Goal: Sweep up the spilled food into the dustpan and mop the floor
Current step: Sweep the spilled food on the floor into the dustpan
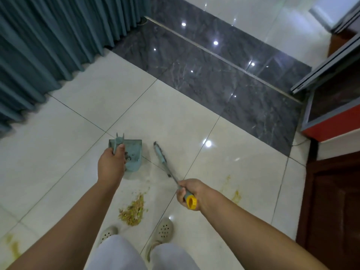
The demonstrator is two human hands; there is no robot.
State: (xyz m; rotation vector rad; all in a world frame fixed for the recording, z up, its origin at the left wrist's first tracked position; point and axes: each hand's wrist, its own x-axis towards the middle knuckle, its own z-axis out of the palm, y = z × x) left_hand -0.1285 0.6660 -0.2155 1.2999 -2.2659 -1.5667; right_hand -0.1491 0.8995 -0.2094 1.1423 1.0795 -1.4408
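Glossy pale tiled floor (78, 152) with a dark marbled strip (224, 75). On it: heap of spilled food (133, 210), yellowish smears (236, 195), blue dustpan (134, 158), broom head (160, 152), two shoes (164, 229).

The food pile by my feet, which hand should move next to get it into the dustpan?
Right. The right hand already grips the broom, its head beside the dustpan the left hand holds; the food pile lies between pan and feet.

Home interior: curtain (39, 45), glossy tiled floor (78, 145).
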